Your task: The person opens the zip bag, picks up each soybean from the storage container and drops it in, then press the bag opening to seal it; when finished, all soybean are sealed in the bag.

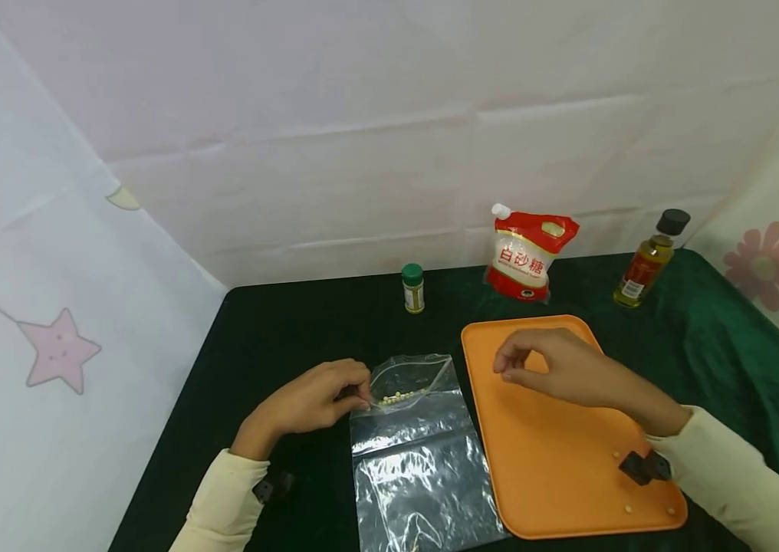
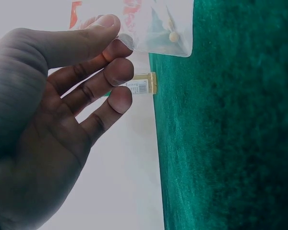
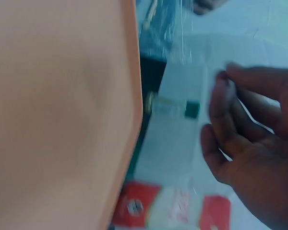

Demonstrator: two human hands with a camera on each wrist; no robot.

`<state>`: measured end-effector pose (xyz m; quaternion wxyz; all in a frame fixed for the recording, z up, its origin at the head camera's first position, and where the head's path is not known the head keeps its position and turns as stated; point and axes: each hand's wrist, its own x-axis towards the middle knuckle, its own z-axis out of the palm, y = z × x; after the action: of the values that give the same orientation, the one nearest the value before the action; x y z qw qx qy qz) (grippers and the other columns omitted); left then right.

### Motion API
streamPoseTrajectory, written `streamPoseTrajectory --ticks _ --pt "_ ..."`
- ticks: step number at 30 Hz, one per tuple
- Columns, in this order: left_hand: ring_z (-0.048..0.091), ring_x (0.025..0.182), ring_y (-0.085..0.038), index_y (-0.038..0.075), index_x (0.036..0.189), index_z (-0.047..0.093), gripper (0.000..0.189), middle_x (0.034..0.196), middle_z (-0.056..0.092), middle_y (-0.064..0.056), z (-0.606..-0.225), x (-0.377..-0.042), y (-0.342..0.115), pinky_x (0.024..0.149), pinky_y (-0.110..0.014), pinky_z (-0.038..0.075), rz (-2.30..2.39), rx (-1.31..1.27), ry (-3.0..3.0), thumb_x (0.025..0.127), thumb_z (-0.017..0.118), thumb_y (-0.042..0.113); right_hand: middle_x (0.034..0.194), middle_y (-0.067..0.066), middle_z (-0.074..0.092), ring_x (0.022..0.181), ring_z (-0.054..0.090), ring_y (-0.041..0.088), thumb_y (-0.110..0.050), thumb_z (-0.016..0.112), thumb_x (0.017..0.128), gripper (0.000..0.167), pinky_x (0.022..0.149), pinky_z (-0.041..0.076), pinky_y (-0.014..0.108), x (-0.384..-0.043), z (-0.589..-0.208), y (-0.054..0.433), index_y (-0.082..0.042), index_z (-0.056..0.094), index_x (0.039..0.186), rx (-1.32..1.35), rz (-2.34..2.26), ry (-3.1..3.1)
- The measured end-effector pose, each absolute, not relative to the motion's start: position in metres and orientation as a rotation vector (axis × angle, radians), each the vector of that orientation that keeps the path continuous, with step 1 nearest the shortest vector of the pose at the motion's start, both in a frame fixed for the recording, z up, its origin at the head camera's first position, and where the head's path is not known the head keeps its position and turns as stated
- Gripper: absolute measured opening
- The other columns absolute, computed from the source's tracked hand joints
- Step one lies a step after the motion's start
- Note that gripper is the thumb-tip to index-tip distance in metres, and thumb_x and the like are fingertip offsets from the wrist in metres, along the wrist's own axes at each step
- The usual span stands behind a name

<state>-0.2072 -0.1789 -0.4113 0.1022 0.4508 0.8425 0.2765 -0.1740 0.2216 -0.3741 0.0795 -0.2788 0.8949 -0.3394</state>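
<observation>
My left hand (image 1: 323, 395) pinches the left edge of a clear zip bag (image 1: 424, 475) near its mouth, between thumb and index finger. Small pale yellow balls (image 1: 399, 397) lie inside by the opening; in the left wrist view, a ball (image 2: 174, 37) shows in the bag's corner. Above the upper part of an orange tray (image 1: 534, 468) hovers my right hand (image 1: 555, 364), thumb and index fingertips brought together. Blur in the right wrist view hides whether anything small sits between those fingertips (image 3: 226, 72). A few loose pale balls (image 1: 628, 509) are on the tray's near right part.
Behind the bag stands a small green-capped jar (image 1: 413, 290). A red and white sugar pouch (image 1: 524, 257) leans at the back, left of a dark-capped oil bottle (image 1: 646, 264). A dark green cloth (image 1: 293, 322) covers the table, with a pale curtain (image 1: 362, 176) behind.
</observation>
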Motion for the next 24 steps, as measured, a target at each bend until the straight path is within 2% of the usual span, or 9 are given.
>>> streamPoseTrajectory --ticks 5,10,14,24 --pt "0.052 0.081 -0.006 0.022 0.093 0.063 0.012 0.093 0.06 0.013 -0.411 -0.207 -0.178 0.071 -0.027 0.048 0.811 1.327 2.483 0.096 0.069 0.011 0.084 -0.015 0.058 0.075 0.054 0.005 -0.01 0.075 0.091 0.017 0.068 0.051 0.024 -0.154 -0.37 0.265 -0.023 0.065 0.094 -0.885 -0.696 2.602" --pt "0.052 0.08 -0.006 0.021 0.093 0.063 0.013 0.093 0.06 0.011 -0.413 -0.206 -0.177 0.069 -0.026 0.048 0.815 1.336 2.476 0.095 0.07 0.01 0.073 -0.012 0.05 0.064 0.049 0.004 -0.007 0.078 0.087 0.025 0.058 0.044 0.023 -0.135 -0.381 0.295 -0.025 0.06 0.085 -0.745 -0.55 2.471" --pt "0.052 0.08 -0.005 0.02 0.093 0.063 0.013 0.093 0.06 0.011 -0.413 -0.206 -0.177 0.069 -0.026 0.048 0.823 1.35 2.472 0.095 0.07 0.009 0.071 -0.011 0.049 0.062 0.046 0.005 -0.007 0.078 0.086 0.027 0.057 0.041 0.024 -0.126 -0.393 0.309 -0.025 0.057 0.082 -0.679 -0.531 2.417" --pt "0.053 0.082 -0.005 0.02 0.093 0.063 0.013 0.094 0.059 0.014 -0.411 -0.207 -0.177 0.071 -0.026 0.049 0.818 1.344 2.469 0.095 0.07 0.009 0.07 -0.014 0.047 0.06 0.044 0.002 -0.009 0.074 0.089 0.025 0.056 0.039 0.022 -0.125 -0.407 0.309 -0.026 0.057 0.08 -0.77 -0.584 2.449"
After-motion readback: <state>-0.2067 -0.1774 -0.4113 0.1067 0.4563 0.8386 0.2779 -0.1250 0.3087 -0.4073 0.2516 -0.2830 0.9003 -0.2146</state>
